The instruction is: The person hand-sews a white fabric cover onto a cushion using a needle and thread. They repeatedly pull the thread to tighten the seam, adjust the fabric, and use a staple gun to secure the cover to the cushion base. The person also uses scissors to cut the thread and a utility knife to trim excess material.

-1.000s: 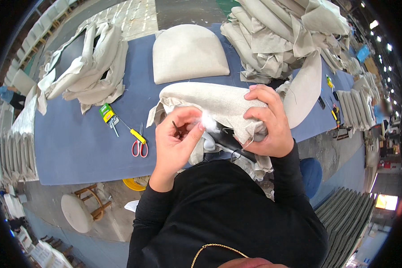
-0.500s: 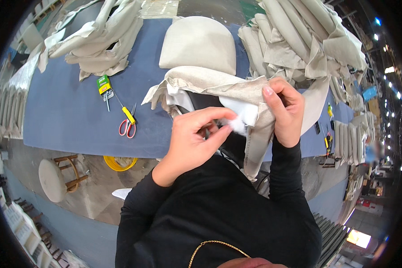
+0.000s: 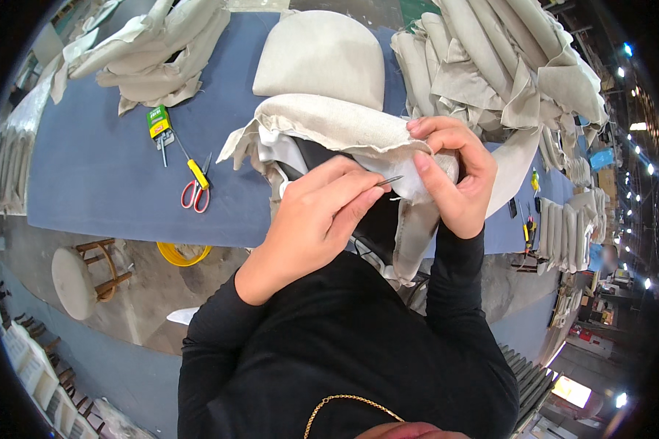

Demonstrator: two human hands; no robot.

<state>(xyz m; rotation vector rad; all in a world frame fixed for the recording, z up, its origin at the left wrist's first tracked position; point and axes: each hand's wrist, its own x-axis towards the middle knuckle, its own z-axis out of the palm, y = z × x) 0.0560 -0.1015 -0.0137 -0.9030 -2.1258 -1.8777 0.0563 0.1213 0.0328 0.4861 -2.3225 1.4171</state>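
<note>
A beige fabric cushion cover (image 3: 328,115), turned back at its edge, lies in front of me over a black panel (image 3: 379,228). White padding (image 3: 411,184) shows under the fold. My right hand (image 3: 461,175) is closed on the fabric at the right corner, thumb in front and fingers behind. Between the thumb and fingers of my left hand (image 3: 315,216) is a thin, pointed metal tool (image 3: 392,179). Its tip points right, close to the padding; whether it touches I cannot tell. The rest of the tool is hidden in the hand.
A finished-looking beige cushion (image 3: 321,58) lies beyond the cover on the blue table (image 3: 124,175). Red-handled scissors (image 3: 195,194), a yellow-handled tool (image 3: 197,173) and a green-yellow packet (image 3: 158,122) are to the left. Stacked covers (image 3: 483,66) flank both sides. A stool (image 3: 73,282) stands lower left.
A white tuft of stuffing was at my left fingertips; now the pointed metal tool shows there. My right fingers have shifted along the fabric fold. The whole view has moved slightly.
</note>
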